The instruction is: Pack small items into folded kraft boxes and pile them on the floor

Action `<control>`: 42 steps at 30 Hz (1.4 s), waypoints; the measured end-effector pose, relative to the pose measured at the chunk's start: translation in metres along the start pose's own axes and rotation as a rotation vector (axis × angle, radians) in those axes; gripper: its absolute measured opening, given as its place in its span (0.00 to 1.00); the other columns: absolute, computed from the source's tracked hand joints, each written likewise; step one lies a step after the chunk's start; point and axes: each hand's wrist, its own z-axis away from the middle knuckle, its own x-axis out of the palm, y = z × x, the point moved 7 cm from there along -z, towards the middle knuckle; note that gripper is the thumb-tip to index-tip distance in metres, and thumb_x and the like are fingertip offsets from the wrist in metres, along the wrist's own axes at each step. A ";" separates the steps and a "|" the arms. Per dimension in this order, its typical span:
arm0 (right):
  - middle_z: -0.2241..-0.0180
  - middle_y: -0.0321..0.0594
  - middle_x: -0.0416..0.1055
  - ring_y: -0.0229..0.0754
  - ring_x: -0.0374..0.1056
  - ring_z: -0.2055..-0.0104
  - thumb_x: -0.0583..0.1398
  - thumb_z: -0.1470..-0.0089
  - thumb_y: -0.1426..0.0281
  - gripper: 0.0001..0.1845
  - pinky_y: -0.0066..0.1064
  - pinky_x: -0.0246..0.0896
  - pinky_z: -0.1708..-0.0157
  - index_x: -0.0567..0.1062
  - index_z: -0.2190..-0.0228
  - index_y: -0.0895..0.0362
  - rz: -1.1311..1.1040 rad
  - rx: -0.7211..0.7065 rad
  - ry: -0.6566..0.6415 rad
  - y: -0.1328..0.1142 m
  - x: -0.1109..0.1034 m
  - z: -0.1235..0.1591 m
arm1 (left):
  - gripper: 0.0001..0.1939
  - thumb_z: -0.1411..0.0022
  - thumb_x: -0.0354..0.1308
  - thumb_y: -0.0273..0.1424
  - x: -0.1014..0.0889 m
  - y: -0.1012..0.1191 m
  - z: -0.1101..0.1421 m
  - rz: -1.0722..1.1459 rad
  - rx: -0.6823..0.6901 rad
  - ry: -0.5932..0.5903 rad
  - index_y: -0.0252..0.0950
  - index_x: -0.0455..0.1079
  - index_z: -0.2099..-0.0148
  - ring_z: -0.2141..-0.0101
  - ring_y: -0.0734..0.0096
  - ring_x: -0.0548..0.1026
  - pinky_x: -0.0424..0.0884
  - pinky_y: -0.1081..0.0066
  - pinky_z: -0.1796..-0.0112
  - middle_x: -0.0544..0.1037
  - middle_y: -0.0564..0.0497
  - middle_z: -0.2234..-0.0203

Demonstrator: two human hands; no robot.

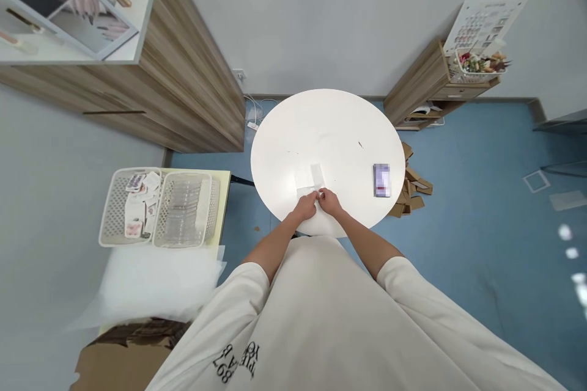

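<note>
My left hand (307, 204) and my right hand (329, 200) meet near the front edge of the round white table (321, 116). Fingers of both are closed in a pinch, tips almost touching. Between them is a thin, see-through plastic piece (317, 175), with one flat strip pointing away from me and another part reaching left by my left hand. Its exact kind is too faint to make out. To the right on the tabletop lies a purple box-like item (381, 180) with a blurred face, apart from my hands.
Left of me, a yellow side table (223, 180) holds a white basket of cards (106, 211), a basket of clear plastic trays (183, 208) and translucent sheets (160, 275). Folded cardboard (408, 192) lies on the floor at right. Wooden cabinets (197, 73) stand behind.
</note>
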 end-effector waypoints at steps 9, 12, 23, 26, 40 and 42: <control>0.48 0.54 0.69 0.48 0.68 0.51 0.53 0.42 0.78 0.28 0.35 0.63 0.49 0.65 0.40 0.62 0.253 -0.095 -0.146 -0.019 0.011 0.007 | 0.23 0.37 0.56 0.28 -0.001 -0.064 0.029 0.441 -0.557 0.451 0.37 0.58 0.41 0.43 0.53 0.69 0.67 0.59 0.46 0.66 0.38 0.41; 0.44 0.56 0.65 0.50 0.66 0.48 0.55 0.44 0.77 0.33 0.38 0.62 0.47 0.61 0.37 0.62 0.288 -0.085 -0.174 -0.021 0.015 0.008 | 0.26 0.38 0.59 0.30 0.008 -0.072 0.026 0.635 -0.667 0.430 0.36 0.56 0.41 0.45 0.55 0.71 0.69 0.63 0.50 0.67 0.38 0.42; 0.41 0.57 0.60 0.51 0.65 0.46 0.56 0.45 0.76 0.38 0.37 0.62 0.47 0.55 0.34 0.62 0.332 -0.066 -0.246 -0.018 0.019 0.006 | 0.17 0.45 0.65 0.36 0.024 -0.093 0.004 0.823 -0.834 0.276 0.38 0.66 0.56 0.59 0.55 0.78 0.70 0.66 0.64 0.78 0.45 0.62; 0.39 0.57 0.58 0.52 0.63 0.43 0.56 0.45 0.75 0.40 0.38 0.61 0.46 0.52 0.32 0.62 0.356 -0.077 -0.242 -0.018 0.020 0.009 | 0.16 0.46 0.65 0.34 0.020 -0.092 0.003 0.807 -0.795 0.302 0.39 0.64 0.58 0.61 0.58 0.78 0.69 0.67 0.66 0.76 0.47 0.64; 0.35 0.56 0.53 0.55 0.58 0.40 0.55 0.43 0.74 0.43 0.43 0.55 0.43 0.47 0.30 0.58 0.479 -0.217 -0.194 -0.016 0.032 0.036 | 0.21 0.43 0.61 0.25 -0.005 -0.046 -0.012 0.557 -0.507 0.339 0.43 0.53 0.53 0.65 0.69 0.74 0.65 0.71 0.65 0.72 0.53 0.64; 0.34 0.55 0.52 0.54 0.60 0.42 0.55 0.44 0.75 0.44 0.43 0.56 0.45 0.46 0.29 0.57 0.449 -0.222 -0.182 -0.013 0.032 0.041 | 0.19 0.42 0.60 0.24 -0.007 -0.035 -0.019 0.489 -0.451 0.320 0.43 0.54 0.55 0.67 0.69 0.73 0.64 0.71 0.66 0.71 0.54 0.66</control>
